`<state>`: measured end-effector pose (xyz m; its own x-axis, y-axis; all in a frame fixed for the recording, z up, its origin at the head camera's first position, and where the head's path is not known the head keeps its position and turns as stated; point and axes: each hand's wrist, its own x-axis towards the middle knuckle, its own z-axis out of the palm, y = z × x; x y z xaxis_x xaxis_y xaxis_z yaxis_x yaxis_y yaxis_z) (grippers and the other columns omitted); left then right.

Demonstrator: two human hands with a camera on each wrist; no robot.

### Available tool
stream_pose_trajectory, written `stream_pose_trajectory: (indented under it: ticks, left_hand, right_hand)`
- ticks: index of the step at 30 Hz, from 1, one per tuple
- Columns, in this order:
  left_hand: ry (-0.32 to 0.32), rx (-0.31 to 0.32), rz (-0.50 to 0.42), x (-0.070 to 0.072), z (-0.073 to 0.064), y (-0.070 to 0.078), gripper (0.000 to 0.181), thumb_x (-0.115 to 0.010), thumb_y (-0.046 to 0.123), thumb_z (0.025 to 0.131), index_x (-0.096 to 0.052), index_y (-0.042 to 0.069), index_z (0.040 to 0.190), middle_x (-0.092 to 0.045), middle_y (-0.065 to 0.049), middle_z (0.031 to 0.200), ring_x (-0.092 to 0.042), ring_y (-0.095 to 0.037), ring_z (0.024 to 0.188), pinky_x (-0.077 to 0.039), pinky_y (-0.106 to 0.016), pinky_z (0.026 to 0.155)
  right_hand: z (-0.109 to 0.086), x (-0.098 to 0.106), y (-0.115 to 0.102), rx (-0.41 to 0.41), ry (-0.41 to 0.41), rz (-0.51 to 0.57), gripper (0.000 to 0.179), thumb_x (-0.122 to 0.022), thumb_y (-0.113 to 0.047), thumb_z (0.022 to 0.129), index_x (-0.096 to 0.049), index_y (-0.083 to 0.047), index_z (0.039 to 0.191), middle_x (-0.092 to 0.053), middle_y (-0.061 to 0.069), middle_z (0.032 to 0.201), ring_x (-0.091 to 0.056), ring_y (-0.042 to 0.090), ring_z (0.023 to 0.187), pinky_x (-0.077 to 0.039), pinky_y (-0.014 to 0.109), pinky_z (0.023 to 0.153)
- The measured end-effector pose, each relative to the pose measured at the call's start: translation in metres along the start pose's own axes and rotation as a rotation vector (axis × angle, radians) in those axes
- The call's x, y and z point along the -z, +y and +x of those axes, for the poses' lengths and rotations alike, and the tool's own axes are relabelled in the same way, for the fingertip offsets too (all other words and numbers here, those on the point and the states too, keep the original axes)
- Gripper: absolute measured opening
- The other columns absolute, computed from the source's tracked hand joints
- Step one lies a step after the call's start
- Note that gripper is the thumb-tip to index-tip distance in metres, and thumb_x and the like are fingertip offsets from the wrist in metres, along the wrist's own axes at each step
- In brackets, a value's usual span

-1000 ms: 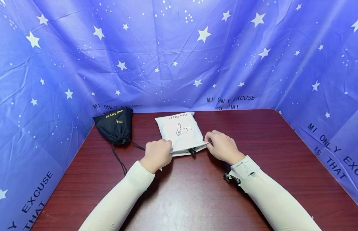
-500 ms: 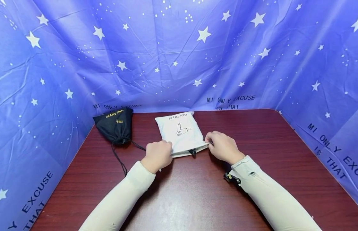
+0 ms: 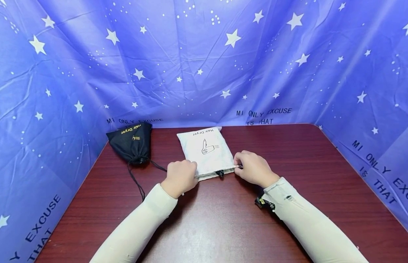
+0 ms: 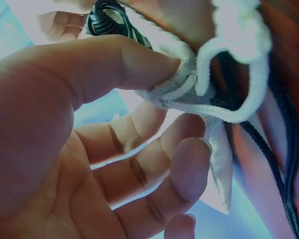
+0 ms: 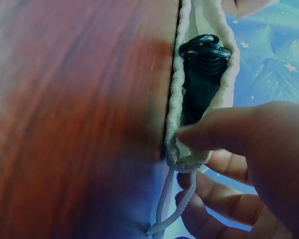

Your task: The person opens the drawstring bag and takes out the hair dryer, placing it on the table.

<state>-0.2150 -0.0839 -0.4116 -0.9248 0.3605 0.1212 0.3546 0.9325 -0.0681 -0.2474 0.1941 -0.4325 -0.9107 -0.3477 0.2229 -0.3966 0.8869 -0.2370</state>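
Note:
A white drawstring bag [image 3: 208, 148] printed "Hair Dryer" lies on the table, its mouth toward me. My left hand [image 3: 180, 178] pinches the left end of the mouth between thumb and fingers, as the left wrist view shows. A white drawstring [image 4: 260, 84] loops out beside that thumb. At the opposite end, my right hand [image 3: 255, 168] pinches the rim, with the thumb inside the mouth. Another loop of white cord [image 5: 186, 201] hangs below it. A coiled black cable [image 5: 207, 59] with a ribbed sleeve shows in the parted mouth; the rest of the contents is hidden.
A black drawstring bag [image 3: 131, 142], also printed "Hair Dryer", lies at the table's back left. Its black cords [image 3: 135, 179] trail toward my left hand. The dark red wooden table [image 3: 207, 226] is bordered by a blue star-patterned curtain [image 3: 191, 65].
My right hand has shifted slightly toward me, and the right end of the white bag's rim has come down with it. The left hand has barely moved. The black bag stays put.

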Motion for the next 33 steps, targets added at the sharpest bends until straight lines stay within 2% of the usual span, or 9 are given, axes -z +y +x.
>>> stream_pose_trajectory:
  ticks: [5, 13, 20, 24, 27, 29, 33]
  left_hand:
    - [0.02, -0.014, -0.01, 0.001, -0.001, 0.0, 0.028, -0.082, 0.031, 0.078, -0.06, 0.016, 0.071, -0.064, 0.0, 0.071, -0.067, -0.03, 0.065, -0.048, -0.049, 0.049]
    - [-0.013, -0.009, -0.029, 0.002, 0.0, -0.001, 0.027, -0.082, 0.027, 0.075, -0.058, 0.018, 0.068, -0.065, 0.0, 0.07, -0.066, -0.028, 0.063, -0.048, -0.049, 0.049]
    - [-0.027, -0.022, -0.03, 0.002, 0.0, 0.0, 0.024, -0.081, 0.026, 0.076, -0.059, 0.02, 0.07, -0.067, 0.0, 0.073, -0.067, -0.027, 0.066, -0.05, -0.05, 0.052]
    - [-0.053, -0.028, -0.04, 0.002, 0.0, -0.001, 0.028, -0.081, 0.033, 0.078, -0.057, 0.021, 0.072, -0.064, 0.003, 0.073, -0.067, -0.024, 0.068, -0.051, -0.049, 0.055]
    - [-0.063, -0.028, -0.085, 0.002, 0.002, -0.002, 0.035, -0.08, 0.047, 0.081, -0.055, 0.024, 0.07, -0.06, 0.007, 0.07, -0.064, -0.019, 0.067, -0.049, -0.047, 0.053]
    - [-0.045, -0.024, -0.108, 0.002, 0.003, -0.003, 0.039, -0.076, 0.054, 0.084, -0.054, 0.025, 0.069, -0.057, 0.009, 0.067, -0.061, -0.017, 0.064, -0.047, -0.045, 0.051]
    - [0.049, -0.011, -0.11, 0.002, 0.005, -0.008, 0.047, -0.068, 0.062, 0.089, -0.054, 0.021, 0.069, -0.055, 0.005, 0.065, -0.062, -0.021, 0.06, -0.045, -0.043, 0.048]
  right_hand:
    - [0.0, 0.002, -0.001, -0.002, 0.012, -0.003, 0.018, -0.079, -0.025, 0.077, -0.062, -0.026, 0.083, -0.058, -0.007, 0.082, -0.056, 0.016, 0.07, -0.046, 0.038, 0.059]
    - [0.0, 0.004, -0.002, -0.01, 0.027, 0.009, 0.015, -0.077, -0.021, 0.078, -0.063, -0.025, 0.083, -0.062, -0.004, 0.084, -0.057, 0.018, 0.071, -0.047, 0.039, 0.059]
    - [0.0, 0.005, -0.003, -0.011, 0.04, 0.007, 0.017, -0.078, -0.02, 0.077, -0.062, -0.025, 0.081, -0.06, -0.005, 0.081, -0.056, 0.018, 0.069, -0.045, 0.038, 0.057]
    - [-0.001, 0.005, -0.004, 0.005, 0.024, -0.002, 0.017, -0.078, -0.021, 0.076, -0.062, -0.025, 0.081, -0.058, -0.007, 0.08, -0.056, 0.017, 0.068, -0.046, 0.038, 0.059]
    - [-0.003, 0.007, -0.006, 0.003, -0.004, -0.013, 0.019, -0.079, -0.022, 0.075, -0.062, -0.024, 0.083, -0.057, -0.007, 0.081, -0.055, 0.016, 0.069, -0.045, 0.037, 0.059]
    - [-0.004, 0.008, -0.008, 0.001, -0.017, -0.016, 0.02, -0.079, -0.021, 0.075, -0.062, -0.024, 0.085, -0.056, -0.007, 0.082, -0.054, 0.015, 0.069, -0.045, 0.037, 0.058]
    - [-0.007, 0.011, -0.016, 0.02, -0.02, -0.001, 0.021, -0.077, -0.022, 0.074, -0.06, -0.023, 0.086, -0.053, -0.007, 0.083, -0.052, 0.012, 0.069, -0.043, 0.035, 0.058]
